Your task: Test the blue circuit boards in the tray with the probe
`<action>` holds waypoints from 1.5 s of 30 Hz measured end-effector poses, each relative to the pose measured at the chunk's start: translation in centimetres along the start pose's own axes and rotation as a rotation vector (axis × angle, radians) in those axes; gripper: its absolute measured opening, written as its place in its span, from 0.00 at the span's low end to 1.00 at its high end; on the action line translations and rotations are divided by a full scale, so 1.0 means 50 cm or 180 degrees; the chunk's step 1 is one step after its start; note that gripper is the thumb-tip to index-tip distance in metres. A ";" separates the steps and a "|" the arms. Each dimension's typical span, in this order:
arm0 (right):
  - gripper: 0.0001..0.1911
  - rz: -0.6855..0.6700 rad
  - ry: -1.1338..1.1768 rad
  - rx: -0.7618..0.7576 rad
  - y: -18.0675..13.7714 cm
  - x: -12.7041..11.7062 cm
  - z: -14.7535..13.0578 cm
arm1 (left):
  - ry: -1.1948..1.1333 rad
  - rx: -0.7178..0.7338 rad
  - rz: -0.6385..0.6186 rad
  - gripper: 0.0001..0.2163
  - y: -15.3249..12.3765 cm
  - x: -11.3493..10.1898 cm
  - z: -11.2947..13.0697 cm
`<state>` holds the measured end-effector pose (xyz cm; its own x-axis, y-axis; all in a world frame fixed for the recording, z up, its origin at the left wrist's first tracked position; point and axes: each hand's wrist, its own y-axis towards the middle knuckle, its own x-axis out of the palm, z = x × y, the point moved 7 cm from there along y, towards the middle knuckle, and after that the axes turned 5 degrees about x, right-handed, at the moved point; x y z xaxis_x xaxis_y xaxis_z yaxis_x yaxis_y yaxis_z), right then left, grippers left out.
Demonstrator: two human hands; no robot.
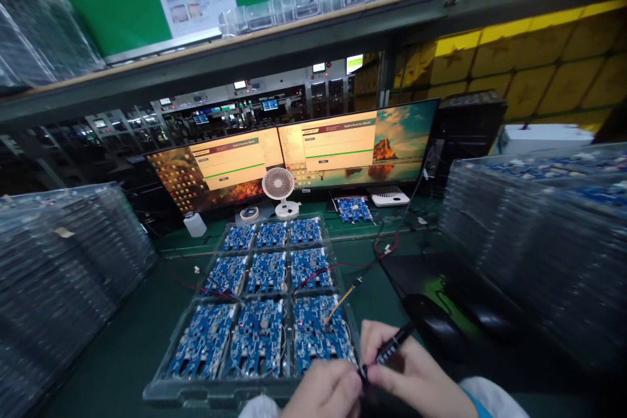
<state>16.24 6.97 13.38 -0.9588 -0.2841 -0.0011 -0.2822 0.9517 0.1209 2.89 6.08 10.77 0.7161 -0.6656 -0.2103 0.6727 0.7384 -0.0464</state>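
A clear plastic tray (181,339) holds several blue circuit boards (267,271) in a three-wide grid on the green bench. At the tray's near right corner, my right hand (416,372) pinches a black pen-like tool (392,346), its tip pointing down to the left. Close beside it, my left hand (326,392) has its fingers curled and touches the tool's lower end; what it holds, if anything, is hidden. A red wire (318,274) and an orange lead (343,297) run across the boards to the nearest right board (318,333).
Tall stacks of clear trays stand left (63,274) and right (539,241). Two monitors (304,157) face me, with a small white fan (279,189), a tape roll (249,213) and a white bottle (194,225) in front. Two black mice (435,326) lie to the right. A single board (354,209) sits behind the tray.
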 end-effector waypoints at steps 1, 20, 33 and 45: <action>0.16 0.0354 0.0133 -0.0037 0.010 -0.032 0.005 | 0.0519 0.0101 0.0261 0.26 0.011 -0.027 0.017; 0.18 0.2651 0.1332 0.0035 0.014 -0.205 0.122 | 0.3351 -0.1322 0.1006 0.24 0.143 -0.201 -0.070; 0.19 0.2590 0.1103 0.0040 0.015 -0.198 0.111 | 0.3159 -0.0833 0.0836 0.24 0.126 -0.152 -0.031; 0.20 0.2686 0.1177 0.0018 0.011 -0.203 0.116 | 0.3711 -0.0746 0.0199 0.13 0.125 -0.072 -0.021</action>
<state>25.60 11.03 7.72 -0.7755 0.4862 0.4028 0.5047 0.8607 -0.0673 4.31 13.21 10.22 0.0639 -0.2175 -0.9740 0.5055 0.8486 -0.1563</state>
